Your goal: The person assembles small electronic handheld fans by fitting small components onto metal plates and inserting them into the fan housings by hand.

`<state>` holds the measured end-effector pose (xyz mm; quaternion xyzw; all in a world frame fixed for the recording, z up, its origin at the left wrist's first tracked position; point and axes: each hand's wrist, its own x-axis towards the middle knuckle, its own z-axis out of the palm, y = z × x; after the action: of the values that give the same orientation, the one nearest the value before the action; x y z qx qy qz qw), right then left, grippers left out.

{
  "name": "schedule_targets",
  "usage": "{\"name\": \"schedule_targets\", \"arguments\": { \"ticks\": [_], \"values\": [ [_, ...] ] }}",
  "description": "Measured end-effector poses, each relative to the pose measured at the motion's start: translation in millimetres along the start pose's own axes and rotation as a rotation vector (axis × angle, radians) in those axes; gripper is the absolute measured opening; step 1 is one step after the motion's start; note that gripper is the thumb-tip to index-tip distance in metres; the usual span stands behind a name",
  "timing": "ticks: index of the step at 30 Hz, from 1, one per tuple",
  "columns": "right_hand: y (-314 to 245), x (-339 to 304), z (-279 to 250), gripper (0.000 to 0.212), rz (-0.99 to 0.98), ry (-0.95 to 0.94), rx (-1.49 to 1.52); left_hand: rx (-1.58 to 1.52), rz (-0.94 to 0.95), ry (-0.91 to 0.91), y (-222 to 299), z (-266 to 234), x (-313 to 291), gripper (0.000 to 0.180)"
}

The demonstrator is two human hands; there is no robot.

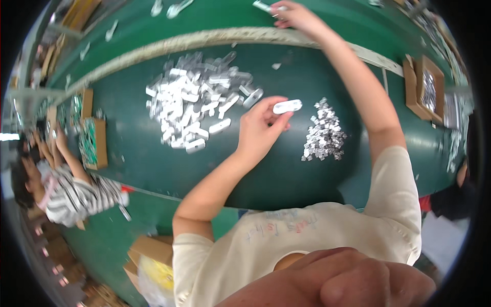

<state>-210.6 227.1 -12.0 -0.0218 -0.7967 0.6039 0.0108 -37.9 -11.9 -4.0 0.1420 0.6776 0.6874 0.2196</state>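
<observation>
My left hand (260, 125) pinches a white oblong plastic piece (287, 106) between thumb and fingers, above the dark green table (204, 176). My right arm stretches far forward. At its end, my right hand (297, 19) is over the green conveyor belt (215, 15), closed on a slim white piece (263, 6) that sticks out to the left of the fingers. To the left of my left hand lies a large heap of white and clear oblong plastic pieces (186, 102). Right of it is a smaller pile of tiny shiny metal-looking parts (325, 134).
A pale raised rail (204, 37) divides table from belt. More white pieces (179, 8) lie spread along the belt. A carton (427, 89) stands at the right, another with green parts (92, 143) at the left. A co-worker in stripes (76, 197) sits at the left.
</observation>
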Motion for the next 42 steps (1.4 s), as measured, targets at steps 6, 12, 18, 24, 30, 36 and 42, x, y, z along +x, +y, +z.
{"name": "schedule_targets", "arguments": {
  "ticks": [6, 12, 18, 24, 30, 36, 42],
  "values": [
    [-11.8, -15.2, -0.9, 0.055, -0.148, 0.265, -0.169, -0.026, 0.023, -0.015, -25.6, 11.4, -3.5, 0.028],
    [-140.8, -211.7, -20.7, 0.042, -0.692, -0.131, 0.501, 0.015, 0.024, -0.041, -33.7, 13.4, -8.1, 0.027],
    [-145.0, -422.1, 8.8, 0.047, -0.742, -0.328, 0.827, 0.096, 0.034, 0.118, -32.4, -1.4, -7.6, 0.027],
    [-189.3, -269.4, 52.1, 0.056, -0.757, -0.634, 1.094, -0.007, 0.078, 0.034, -28.3, 29.2, 13.4, 0.027],
    [-183.6, -271.4, 42.3, 0.063, -0.831, -0.975, 1.223, 0.060, 0.039, 0.042, -30.1, 21.4, 8.0, 0.026],
    [-178.4, -271.9, 41.8, 0.062, -0.651, -1.199, 0.815, 0.085, 0.007, 0.067, -28.5, 5.0, -7.4, 0.027],
    [-200.0, -305.4, 10.1, 0.054, -0.784, -0.068, 0.775, -0.113, 0.031, -0.052, -49.1, 19.5, 10.1, 0.031]
  ]
}}
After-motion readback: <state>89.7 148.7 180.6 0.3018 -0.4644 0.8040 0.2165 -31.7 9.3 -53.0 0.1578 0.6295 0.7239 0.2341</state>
